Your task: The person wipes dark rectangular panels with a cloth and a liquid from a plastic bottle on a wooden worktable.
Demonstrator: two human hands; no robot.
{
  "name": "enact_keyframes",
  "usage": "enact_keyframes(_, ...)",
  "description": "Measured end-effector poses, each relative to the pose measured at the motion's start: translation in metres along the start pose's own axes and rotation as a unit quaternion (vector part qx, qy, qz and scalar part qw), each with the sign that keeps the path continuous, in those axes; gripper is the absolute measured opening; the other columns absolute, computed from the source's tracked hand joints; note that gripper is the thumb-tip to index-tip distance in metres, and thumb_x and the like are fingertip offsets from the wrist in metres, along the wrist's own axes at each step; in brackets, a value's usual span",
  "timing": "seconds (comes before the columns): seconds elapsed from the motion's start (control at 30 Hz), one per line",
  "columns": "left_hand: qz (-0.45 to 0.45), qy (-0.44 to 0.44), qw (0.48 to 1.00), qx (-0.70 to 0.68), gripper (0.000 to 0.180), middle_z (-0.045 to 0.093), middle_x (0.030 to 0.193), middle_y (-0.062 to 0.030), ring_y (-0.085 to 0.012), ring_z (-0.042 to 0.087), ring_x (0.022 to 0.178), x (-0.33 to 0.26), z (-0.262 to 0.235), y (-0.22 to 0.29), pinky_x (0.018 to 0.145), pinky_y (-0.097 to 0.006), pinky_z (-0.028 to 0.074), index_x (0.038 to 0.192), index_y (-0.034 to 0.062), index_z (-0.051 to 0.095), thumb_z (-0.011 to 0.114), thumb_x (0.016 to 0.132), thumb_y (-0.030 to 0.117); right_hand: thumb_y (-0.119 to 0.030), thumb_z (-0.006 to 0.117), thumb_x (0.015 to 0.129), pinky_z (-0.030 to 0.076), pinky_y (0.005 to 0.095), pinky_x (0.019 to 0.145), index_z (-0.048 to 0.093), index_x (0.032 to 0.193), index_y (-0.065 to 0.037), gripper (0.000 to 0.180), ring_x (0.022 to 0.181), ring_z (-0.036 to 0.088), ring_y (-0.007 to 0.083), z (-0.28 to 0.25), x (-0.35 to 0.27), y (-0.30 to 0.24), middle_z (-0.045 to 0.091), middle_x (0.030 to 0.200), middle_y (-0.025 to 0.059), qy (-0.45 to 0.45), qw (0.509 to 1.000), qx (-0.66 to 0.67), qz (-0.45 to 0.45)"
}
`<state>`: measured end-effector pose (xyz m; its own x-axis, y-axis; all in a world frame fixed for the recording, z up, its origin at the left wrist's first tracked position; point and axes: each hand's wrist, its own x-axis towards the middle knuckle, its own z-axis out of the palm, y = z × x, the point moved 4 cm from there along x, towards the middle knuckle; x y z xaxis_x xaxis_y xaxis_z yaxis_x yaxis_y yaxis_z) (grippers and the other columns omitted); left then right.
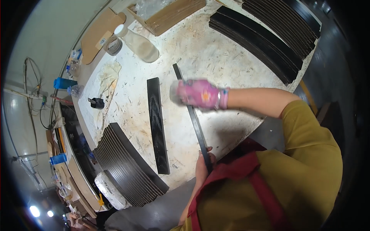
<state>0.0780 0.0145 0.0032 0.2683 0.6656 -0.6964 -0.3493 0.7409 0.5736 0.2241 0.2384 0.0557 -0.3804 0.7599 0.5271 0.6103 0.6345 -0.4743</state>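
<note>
Here, left grip (200, 163) clasping strip (197, 129) near table edge (184, 181), right grip (200, 93) too blurred to tell, gap to wider slat (158, 125).

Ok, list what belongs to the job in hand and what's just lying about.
Likely part of the job:
narrow dark strip, gloved right hand over it, left hand at its near end
loose dark slat
stacked dark slats

Apparently just lying about:
capped bottle
round roll
crumpled cloth
cardboard box

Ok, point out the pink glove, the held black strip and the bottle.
Pink glove (199, 94), head view: its back.
Held black strip (197, 129), head view: stretch below the glove.
Bottle (141, 46), head view: mid-body.
</note>
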Motion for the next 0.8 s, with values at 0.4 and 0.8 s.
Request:
enact_keyframes(0.4,0.048,0.097,0.991,0.083,0.038,0.051,0.072,-0.0029,-0.0125,0.048,0.059,-0.016,0.003,0.012,0.052,-0.025,0.041,0.106,0.0062,0.048,0.034,0.098,0.040,-0.026,0.056,0.083,0.050,0.0392,0.075,0.061,0.094,-0.008,0.022,0.081,0.063,0.0331,0.016,0.054,0.107,0.065,0.084,0.0166,-0.033,0.961,0.061,0.269)
enact_keyframes(0.8,0.120,-0.140,0.976,0.117,0.024,0.059,0.097,-0.0055,-0.0128,0.058,0.085,0.068,0.166,0.105,0.078,-0.027,0.050,0.110,0.0024,0.050,0.054,0.093,0.019,-0.013,0.052,0.090,0.052,0.0296,0.072,0.057,0.113,-0.003,0.026,0.080,0.062,0.0139,-0.026,-0.169,0.018,0.065,0.097,0.0074,0.112,0.580,0.637,0.496)
